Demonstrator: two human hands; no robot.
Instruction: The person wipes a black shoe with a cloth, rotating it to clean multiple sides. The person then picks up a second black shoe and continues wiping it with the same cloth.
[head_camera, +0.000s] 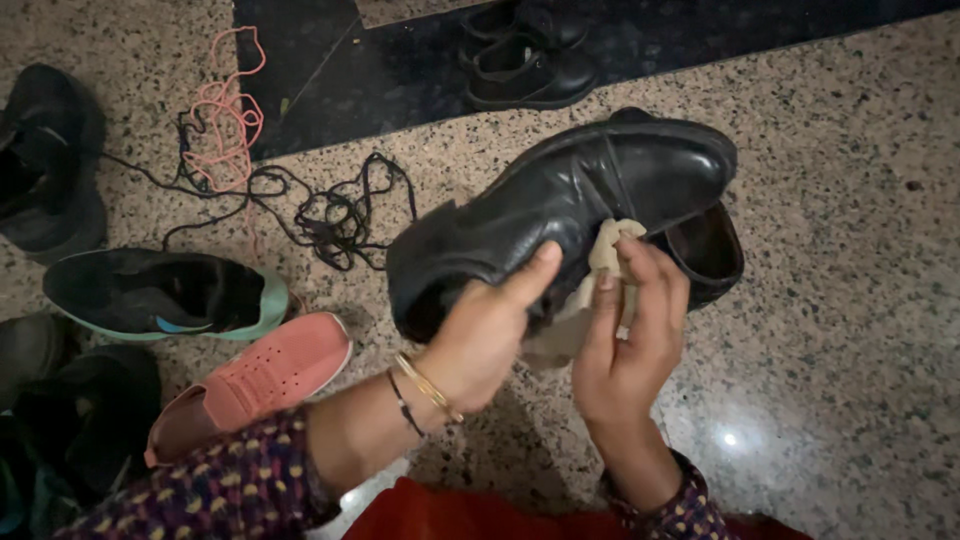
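Note:
My left hand (485, 335) grips a black leather shoe (560, 190) from below, thumb pressed on its side, holding it tilted above the floor. My right hand (630, 340) holds a small beige cloth (605, 250) pressed against the shoe's side. A second black leather shoe (710, 250) lies on the floor just behind the held one, partly hidden by it. Both wrists wear patterned dark sleeves, and the left wrist carries thin bangles.
A pink sneaker (265, 375) and a black sneaker with a mint sole (165, 292) lie at left. Loose black laces (335, 215) and pink laces (228, 130) sprawl on the speckled floor. More dark shoes sit at the far left (45, 160) and top (525, 60).

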